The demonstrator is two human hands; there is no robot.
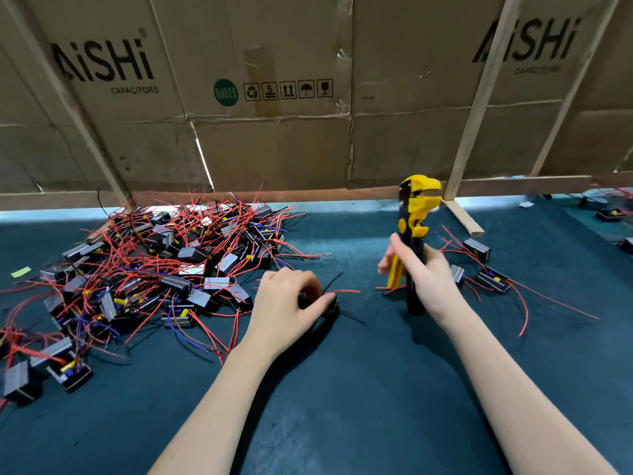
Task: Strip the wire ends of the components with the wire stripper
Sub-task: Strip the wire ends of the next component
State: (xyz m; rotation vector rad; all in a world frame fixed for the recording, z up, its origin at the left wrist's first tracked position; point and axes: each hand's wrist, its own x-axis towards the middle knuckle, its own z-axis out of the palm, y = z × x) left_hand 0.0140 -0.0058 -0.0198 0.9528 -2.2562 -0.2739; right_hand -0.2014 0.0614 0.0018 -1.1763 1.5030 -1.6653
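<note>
Two groups of components flank the work area on the dark blue mat [342,389]. At the left lies the large pile of components [147,269], small black housings with grey metal plates, their red, blue and black leads tangled together. Just right of the pile, the left hand [287,303] rests on the mat with its fingers curled round one black component [320,305], pressing it down; a red wire [346,291] and a black wire [332,281] project from it toward the right, their ends free. Further right, the right hand [423,274] grips the handles of the yellow and black wire stripper [412,234], which stands upright with its head raised above the mat and well apart from the wire ends. The head appears open, though its exact gap cannot be read. At the far right lies a small group of components [486,269] with loose red leads. Handling notes, as a judgement: the housing is light and rigid and slides easily on the mat, so it is best held by the body, not by the leads. The leads are thin, soft and springy; take the wire close to its free end so that it stays straight on entry into the stripper head. Excess squeeze is likely to nick or sever the fine conductor.
</note>
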